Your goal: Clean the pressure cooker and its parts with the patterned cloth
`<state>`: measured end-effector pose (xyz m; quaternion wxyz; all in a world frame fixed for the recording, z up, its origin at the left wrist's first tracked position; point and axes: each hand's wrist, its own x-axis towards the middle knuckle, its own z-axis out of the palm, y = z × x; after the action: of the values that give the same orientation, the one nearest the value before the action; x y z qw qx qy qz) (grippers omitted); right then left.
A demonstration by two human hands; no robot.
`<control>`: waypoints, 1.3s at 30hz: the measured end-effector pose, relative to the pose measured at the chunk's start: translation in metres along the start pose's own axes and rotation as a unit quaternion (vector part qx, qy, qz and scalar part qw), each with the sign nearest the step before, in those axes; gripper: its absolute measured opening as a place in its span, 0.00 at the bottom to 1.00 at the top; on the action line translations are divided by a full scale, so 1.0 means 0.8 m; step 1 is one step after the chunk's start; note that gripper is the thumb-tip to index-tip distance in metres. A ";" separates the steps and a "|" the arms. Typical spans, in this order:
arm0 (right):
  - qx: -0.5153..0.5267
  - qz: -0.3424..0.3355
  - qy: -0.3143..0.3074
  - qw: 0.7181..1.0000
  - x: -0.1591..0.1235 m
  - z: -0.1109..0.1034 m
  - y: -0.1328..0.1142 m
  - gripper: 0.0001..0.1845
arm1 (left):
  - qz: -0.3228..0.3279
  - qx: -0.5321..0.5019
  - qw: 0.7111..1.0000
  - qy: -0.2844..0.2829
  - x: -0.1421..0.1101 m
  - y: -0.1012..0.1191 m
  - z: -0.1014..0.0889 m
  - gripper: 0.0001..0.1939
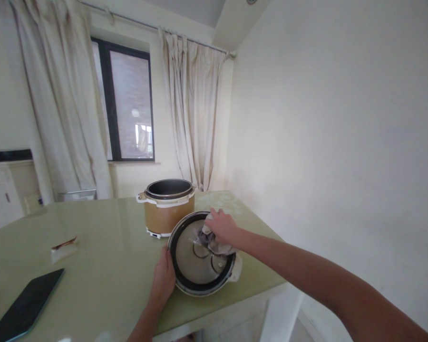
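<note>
A round cooker lid point(189, 259) is tilted up over the front of the table, its metal inner face with a dark seal ring turned toward me. My left hand point(164, 275) grips its left rim. Bunched in my right hand point(221, 225) is a grey cloth point(219, 244), pressed against the upper right of the lid's inner face. The cloth hides part of the ring and the metal there. Just behind the lid stands the gold and white cooker body point(164, 213), uncovered, with a dark pot inside.
On the green tabletop point(107, 256) a dark tablet-like slab point(26, 304) lies at front left, with a small packet point(64, 248) behind it. A white wall point(335, 142) borders the right side. Curtains point(196, 104) and a window stand at the back.
</note>
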<state>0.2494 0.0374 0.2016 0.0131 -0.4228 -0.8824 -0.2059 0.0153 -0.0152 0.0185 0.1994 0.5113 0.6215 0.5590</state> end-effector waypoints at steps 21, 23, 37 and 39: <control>0.319 -0.153 -0.090 0.931 0.022 0.056 -0.111 0.18 | -0.017 -0.108 0.993 0.048 0.004 -0.006 -0.027 0.37; 0.250 -0.209 -0.100 0.940 0.005 0.046 -0.095 0.20 | -0.010 -0.088 0.995 0.047 0.004 -0.002 -0.027 0.34; 0.319 0.205 0.231 0.896 -0.086 0.070 0.008 0.36 | -0.035 -0.055 0.997 0.032 0.004 0.000 -0.031 0.31; 0.342 0.280 0.274 0.854 -0.118 0.106 0.007 0.33 | -0.040 -0.061 0.997 0.036 0.006 -0.004 -0.029 0.30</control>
<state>0.3273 0.0021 0.1077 0.4548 -0.5472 -0.7025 0.0135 -0.0071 -0.0223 0.0240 0.2296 0.4524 0.6133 0.6053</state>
